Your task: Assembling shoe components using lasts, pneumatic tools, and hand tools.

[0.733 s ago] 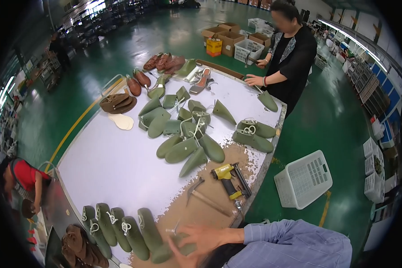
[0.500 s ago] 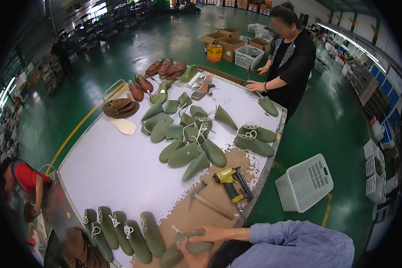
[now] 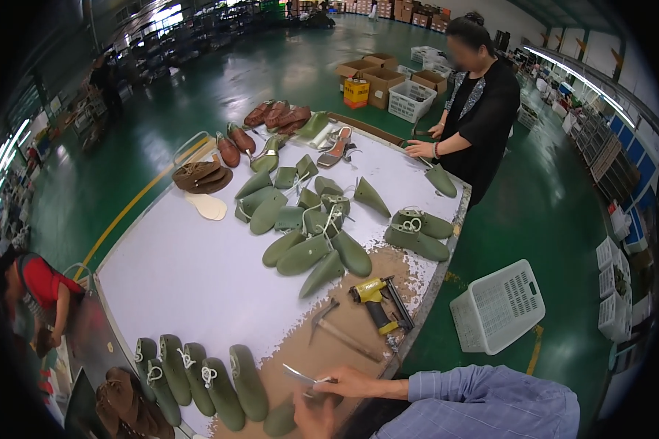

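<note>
Right hand (image 3: 359, 382) pinching a thin, stiff, light metal blade (image 3: 298, 375) by its near end, left hand (image 3: 313, 415) closed on a rigid, smooth green shoe last (image 3: 282, 419) at the table's (image 3: 183, 278) near edge, best gripped around its body; hammer (image 3: 340, 331) and yellow nail gun (image 3: 377, 304) lie beyond
</note>
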A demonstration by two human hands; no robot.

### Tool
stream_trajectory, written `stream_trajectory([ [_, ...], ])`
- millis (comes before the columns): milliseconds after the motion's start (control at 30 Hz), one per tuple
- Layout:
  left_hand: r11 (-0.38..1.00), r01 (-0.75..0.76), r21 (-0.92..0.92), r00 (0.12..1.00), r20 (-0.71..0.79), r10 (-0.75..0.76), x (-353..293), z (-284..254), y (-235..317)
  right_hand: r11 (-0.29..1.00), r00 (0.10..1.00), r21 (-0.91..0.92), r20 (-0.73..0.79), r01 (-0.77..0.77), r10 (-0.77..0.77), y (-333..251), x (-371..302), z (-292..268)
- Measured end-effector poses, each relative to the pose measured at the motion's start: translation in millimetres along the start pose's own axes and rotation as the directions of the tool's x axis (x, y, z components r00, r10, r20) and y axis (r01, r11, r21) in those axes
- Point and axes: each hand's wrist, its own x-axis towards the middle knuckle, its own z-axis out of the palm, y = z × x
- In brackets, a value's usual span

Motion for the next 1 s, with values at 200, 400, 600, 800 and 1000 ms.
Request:
stream_trajectory([
  [200, 0.813, -0.319, 0.486, 0.908, -0.088, 0.409, 5.2, -6.5, -14.5, 0.996, 0.981, -0.016, -0.172, 0.091, -0.093, 4.5, -5.3, 16.8],
  [400, 0.82, -0.104, 0.563, 0.945, -0.201, 0.258, 2.5, -7.1, -28.7, 0.981, 0.974, 0.075, -0.152, 0.181, -0.168, -16.3, -10.9, 20.7],
  [600, 0.804, -0.391, 0.448, 0.864, -0.124, 0.488, 24.9, 1.4, -93.9, 0.835, 0.995, 0.541, 0.066, -0.099, 0.075, -72.8, -28.6, 17.7],
  [800, 0.859, -0.328, 0.393, 0.923, -0.06, 0.38, 21.6, -4.8, -77.2, 0.98, 0.992, 0.173, -0.059, -0.096, 0.108, -61.2, -7.5, -11.9],
  [1000, 0.8, -0.282, 0.529, 0.938, -0.022, 0.346, 19.1, -5.0, -92.6, 0.912, 0.99, -0.391, -0.012, 0.122, -0.137, 34.4, -7.4, -3.4],
])
